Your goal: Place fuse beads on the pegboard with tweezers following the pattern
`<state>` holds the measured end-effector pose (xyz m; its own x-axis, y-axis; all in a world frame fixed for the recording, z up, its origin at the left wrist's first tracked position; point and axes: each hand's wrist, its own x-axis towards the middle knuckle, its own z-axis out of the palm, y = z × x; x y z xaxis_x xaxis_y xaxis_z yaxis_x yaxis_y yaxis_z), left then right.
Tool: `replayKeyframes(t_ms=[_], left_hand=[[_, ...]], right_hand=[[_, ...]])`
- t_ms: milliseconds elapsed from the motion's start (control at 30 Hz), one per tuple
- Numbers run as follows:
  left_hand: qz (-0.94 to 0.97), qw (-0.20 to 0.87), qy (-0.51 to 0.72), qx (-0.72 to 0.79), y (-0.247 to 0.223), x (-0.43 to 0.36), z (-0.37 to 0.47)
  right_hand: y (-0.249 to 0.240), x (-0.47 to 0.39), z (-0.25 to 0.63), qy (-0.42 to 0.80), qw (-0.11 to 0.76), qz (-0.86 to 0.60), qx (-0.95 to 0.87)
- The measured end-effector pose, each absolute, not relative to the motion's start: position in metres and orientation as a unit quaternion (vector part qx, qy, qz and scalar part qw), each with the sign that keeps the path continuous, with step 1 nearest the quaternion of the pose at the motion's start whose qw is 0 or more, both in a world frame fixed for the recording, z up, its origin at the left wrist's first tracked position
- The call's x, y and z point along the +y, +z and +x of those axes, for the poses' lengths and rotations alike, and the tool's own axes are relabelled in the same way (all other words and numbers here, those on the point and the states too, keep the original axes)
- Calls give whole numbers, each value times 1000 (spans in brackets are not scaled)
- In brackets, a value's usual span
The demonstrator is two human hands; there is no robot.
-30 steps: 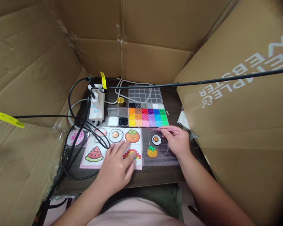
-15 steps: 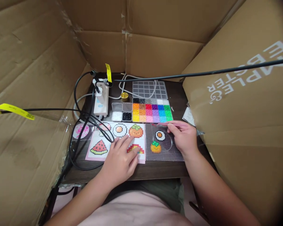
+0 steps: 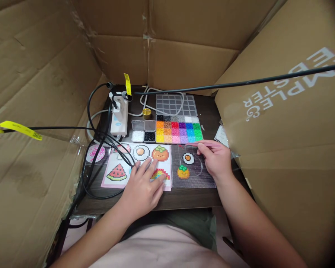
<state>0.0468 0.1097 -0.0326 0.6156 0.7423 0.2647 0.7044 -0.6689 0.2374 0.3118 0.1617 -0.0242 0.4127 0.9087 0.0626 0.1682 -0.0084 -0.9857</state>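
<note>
My left hand (image 3: 144, 183) lies with fingers spread on the pattern sheet (image 3: 132, 181), which shows a watermelon, an egg, a persimmon and a partly covered rainbow. In my right hand (image 3: 216, 158) are pink tweezers (image 3: 203, 143), their tips over the upper part of the clear pegboard (image 3: 195, 181). A few red beads are near the board's top left edge. On the board rest a bead egg (image 3: 188, 158) and, below and left of it, an orange bead persimmon (image 3: 183, 172). Behind the board stands the sorted bead box (image 3: 179, 129).
Small boxes of white beads (image 3: 137, 136) and black beads (image 3: 150, 136) stand behind the sheet, near a gold cup (image 3: 146, 113). A power strip (image 3: 119, 123) and looping black cables (image 3: 89, 186) are on the left. Cardboard walls (image 3: 190, 63) surround the table.
The view has shifted slightly, so the table items appear a little higher. Both hands stay in nearly the same places, the right still holding the tweezers.
</note>
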Motion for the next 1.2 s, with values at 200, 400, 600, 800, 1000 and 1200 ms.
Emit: replayKeyframes(t_ms=[200,400,600,800,1000,1200], left_hand=[[896,54,171,406,-32,110,47],[897,52,172,405,-32,110,47],[895,54,185,402,-34,111,47],[894,55,192,400,-34,111,47],[893,62,191,403,-34,110,47],[891,74,188,405,-34,110,46]], right_hand=[[-20,161,310,352,562,-614,-428],[-22,162,311,362,576,-604,-415],[-28,163,314,377,601,-582,-397],[-30,165,316,389,609,-570,-391],[-28,165,315,390,617,-563,-388],[-31,166,315,389,633,-557,-372]])
